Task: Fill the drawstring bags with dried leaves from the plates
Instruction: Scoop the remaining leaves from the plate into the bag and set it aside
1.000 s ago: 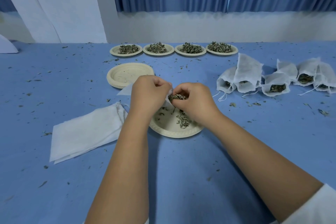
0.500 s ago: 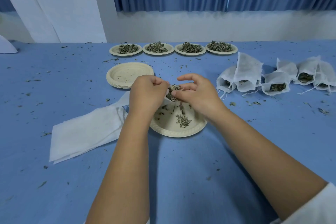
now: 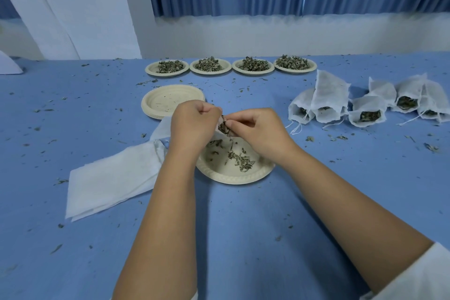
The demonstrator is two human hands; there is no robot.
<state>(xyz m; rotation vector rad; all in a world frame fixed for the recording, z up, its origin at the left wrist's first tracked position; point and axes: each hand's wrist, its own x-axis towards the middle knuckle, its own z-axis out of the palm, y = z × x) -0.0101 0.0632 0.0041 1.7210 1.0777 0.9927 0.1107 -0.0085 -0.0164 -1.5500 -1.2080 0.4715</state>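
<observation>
My left hand (image 3: 192,126) grips the mouth of a white drawstring bag (image 3: 162,129), most of it hidden behind the hand. My right hand (image 3: 258,131) pinches dried leaves (image 3: 224,126) at the bag's opening. Both hands hover over a beige paper plate (image 3: 233,178) that holds a small scatter of leaves (image 3: 241,161). Several filled bags (image 3: 326,102) lie at the right with their open mouths facing me. Along the table's far side, several plates heaped with leaves (image 3: 209,66) stand in a row.
A pile of flat empty bags (image 3: 109,178) lies left of my left arm. Behind my hands sits a stack of empty paper plates (image 3: 168,100). Leaf crumbs are strewn over the blue tablecloth (image 3: 243,226). A white wall and blue curtain stand behind the table.
My right hand lifted a pinch of leaves off the plate to the bag's mouth; its fingers, spread half a second ago, are curled again. My left hand kept its grip.
</observation>
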